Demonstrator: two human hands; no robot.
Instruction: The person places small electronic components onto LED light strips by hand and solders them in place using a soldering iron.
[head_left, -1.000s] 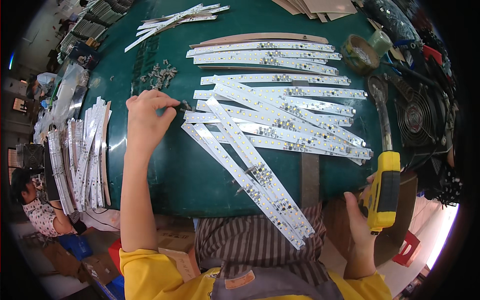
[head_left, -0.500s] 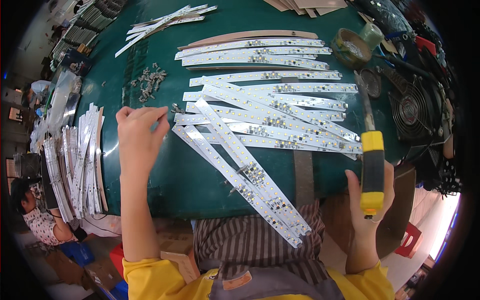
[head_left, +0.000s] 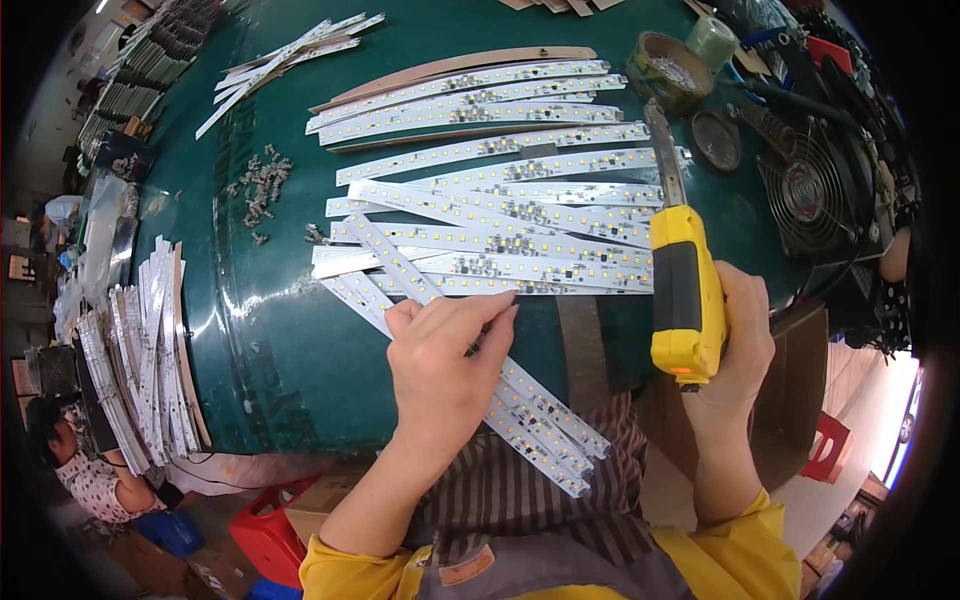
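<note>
My left hand [head_left: 445,365] rests fingers-down on two long white LED strips [head_left: 540,425] that run diagonally off the near edge of the dark green table [head_left: 270,340]. Whether it pinches anything small I cannot tell. My right hand [head_left: 735,350] grips a yellow and black electric screwdriver [head_left: 685,285], its long metal bit [head_left: 665,155] pointing away over a fan of several white LED strips [head_left: 500,215].
A small heap of grey screws [head_left: 258,185] lies left of the strips. More strips [head_left: 285,55] lie at the far left, and a stack [head_left: 145,350] leans at the table's left edge. A tape roll [head_left: 670,70], a fan [head_left: 815,195] and tools stand at the right. A person [head_left: 80,470] sits lower left.
My left hand moved from the screw heap at the left over to the diagonal strips near me. My right hand raised the screwdriver up and forward over the table.
</note>
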